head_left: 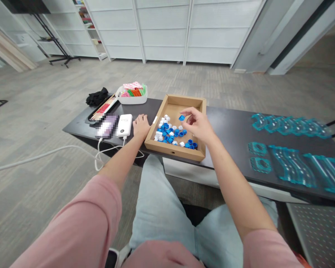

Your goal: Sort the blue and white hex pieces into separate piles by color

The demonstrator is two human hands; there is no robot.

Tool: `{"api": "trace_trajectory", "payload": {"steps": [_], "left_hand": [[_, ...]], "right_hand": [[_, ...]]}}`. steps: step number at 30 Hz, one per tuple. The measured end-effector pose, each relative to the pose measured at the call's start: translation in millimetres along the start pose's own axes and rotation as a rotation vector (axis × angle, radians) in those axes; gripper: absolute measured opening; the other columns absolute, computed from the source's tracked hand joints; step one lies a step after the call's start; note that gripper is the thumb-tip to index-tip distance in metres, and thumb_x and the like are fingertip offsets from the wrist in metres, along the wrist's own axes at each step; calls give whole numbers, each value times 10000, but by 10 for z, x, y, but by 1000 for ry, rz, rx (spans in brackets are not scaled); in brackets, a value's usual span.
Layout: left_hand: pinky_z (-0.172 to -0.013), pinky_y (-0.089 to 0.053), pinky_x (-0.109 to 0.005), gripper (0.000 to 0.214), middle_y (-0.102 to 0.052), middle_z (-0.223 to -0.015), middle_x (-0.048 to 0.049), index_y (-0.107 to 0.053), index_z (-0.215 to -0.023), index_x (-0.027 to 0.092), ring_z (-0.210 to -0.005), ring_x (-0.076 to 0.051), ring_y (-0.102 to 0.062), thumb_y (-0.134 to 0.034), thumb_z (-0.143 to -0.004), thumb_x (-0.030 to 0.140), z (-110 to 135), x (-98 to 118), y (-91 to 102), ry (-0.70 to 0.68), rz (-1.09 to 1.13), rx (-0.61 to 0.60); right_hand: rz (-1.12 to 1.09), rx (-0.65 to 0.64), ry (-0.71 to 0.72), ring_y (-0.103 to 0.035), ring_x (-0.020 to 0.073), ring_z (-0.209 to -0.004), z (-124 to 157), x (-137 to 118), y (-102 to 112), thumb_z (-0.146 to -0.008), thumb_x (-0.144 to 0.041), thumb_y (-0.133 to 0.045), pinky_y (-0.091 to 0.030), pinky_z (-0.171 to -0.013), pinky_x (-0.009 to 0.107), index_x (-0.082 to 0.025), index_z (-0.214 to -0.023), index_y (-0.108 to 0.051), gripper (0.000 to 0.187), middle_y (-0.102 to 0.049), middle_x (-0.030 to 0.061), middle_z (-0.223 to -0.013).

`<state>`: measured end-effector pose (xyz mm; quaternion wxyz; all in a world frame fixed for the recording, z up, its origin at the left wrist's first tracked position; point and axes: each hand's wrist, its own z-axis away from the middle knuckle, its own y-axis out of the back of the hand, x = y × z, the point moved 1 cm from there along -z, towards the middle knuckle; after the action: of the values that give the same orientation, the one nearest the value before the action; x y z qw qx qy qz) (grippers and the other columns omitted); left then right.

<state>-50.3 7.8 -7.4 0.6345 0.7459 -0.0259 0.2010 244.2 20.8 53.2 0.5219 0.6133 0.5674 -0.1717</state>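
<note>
My right hand (195,123) is over the right part of a shallow brown cardboard box (175,152), pinching a small blue plastic piece (181,118) between thumb and fingertips. Below it, in the front half of the box, lie many loose blue pieces (191,144) and white pieces (158,135), some showing a hollow side. My left hand (141,125) lies flat on the dark table (226,128), palm down and fingers extended, just left of the box and holding nothing.
Left of my left hand lie a white power bank (125,125) with cables and a blurred-out phone-like item (107,126). Behind them are a black tray (104,108), a white basket (132,99) and black cloth (97,97). Clear teal plastic parts (292,124) line the right.
</note>
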Motion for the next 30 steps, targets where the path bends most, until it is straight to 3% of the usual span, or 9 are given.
{"api": "trace_trajectory", "payload": {"steps": [3, 6, 9, 13, 21, 25, 30], "left_hand": [[-1340, -356, -661, 601, -496, -1800, -333, -572, -1687, 110, -1687, -494, -452, -561, -1135, 347, -2, -22, -6, -2, -11, 5], [-1317, -399, -637, 577, -515, -1790, -319, -570, -1705, 136, -1669, -459, -488, -484, -1162, 311, -23, -60, -31, -19, -98, -2], [-1308, -407, -645, 573, -513, -1781, -330, -567, -1702, 111, -1663, -460, -492, -414, -1174, 274, -33, -78, -40, -22, -118, -12], [-1310, -409, -643, 583, -508, -1763, -352, -548, -1700, 55, -1663, -468, -490, -364, -1183, 252, -30, -82, -33, -9, -148, -19], [-1299, -448, -648, 568, -526, -1755, -325, -565, -1680, 93, -1629, -454, -529, -336, -1180, 233, -69, -133, -57, 6, -196, -14], [-1299, -461, -656, 559, -534, -1744, -324, -570, -1678, 96, -1623, -454, -540, -344, -1183, 226, -89, -152, -63, 11, -212, -12], [-1296, -469, -652, 546, -553, -1718, -318, -582, -1667, 121, -1617, -445, -555, -337, -1189, 220, -99, -150, -59, 19, -231, -4]], "right_hand": [[32, 155, 5, -696, 191, -885, 23, 279, 433, -868, -335, -767, -566, -832, 337, -252, -1191, -746, 335, -794, 25, -1088], [47, 315, -99, -698, 213, -945, 68, 618, 762, -836, -296, -772, -573, -891, 369, -266, -1069, -704, 244, -794, 29, -1063], [25, 432, -274, -667, 205, -929, 91, 920, 889, -814, -212, -783, -561, -902, 368, -284, -994, -636, 243, -780, 23, -1025], [-27, 522, -442, -639, 176, -895, 105, 1184, 848, -809, -116, -753, -546, -921, 343, -298, -984, -577, 307, -729, -26, -965], [42, 430, -385, -654, 141, -911, 92, 1445, 791, -940, -152, -750, -549, -957, 338, -207, -1113, -748, 181, -672, 21, -1155], [189, 325, -336, -643, 150, -906, 77, 1518, 759, -982, -121, -701, -582, -1041, 362, -142, -1278, -829, 324, -612, 50, -1186], [355, 101, -258, -705, 242, -988, 126, 1594, 700, -916, -143, -743, -619, -1148, 444, -179, -1386, -848, 483, -651, 77, -1172]]}}
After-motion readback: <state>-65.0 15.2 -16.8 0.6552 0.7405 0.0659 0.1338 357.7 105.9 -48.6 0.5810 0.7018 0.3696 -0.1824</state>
